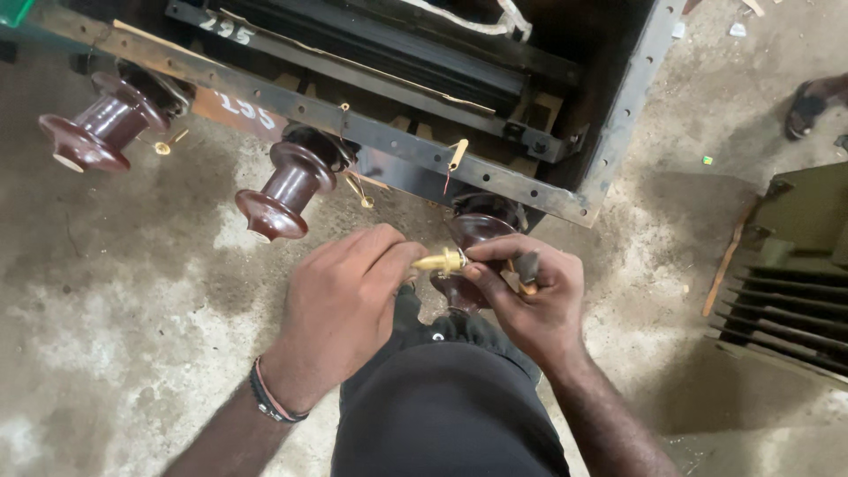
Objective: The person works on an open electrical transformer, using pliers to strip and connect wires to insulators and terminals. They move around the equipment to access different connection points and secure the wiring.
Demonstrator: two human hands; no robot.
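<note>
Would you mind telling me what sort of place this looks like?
Probably a transformer repair workshop: brown ceramic insulators jut from an open metal tank, a finned casing sits nearby, and the concrete floor is dusty.

Stud [439, 261] in my grip looked like polished brass. Insulators [284, 190] were glossy brown glazed ceramic. Tank frame [371, 132] was matt black painted steel, scuffed. Floor [124, 309] was rough, dusty concrete.
</note>
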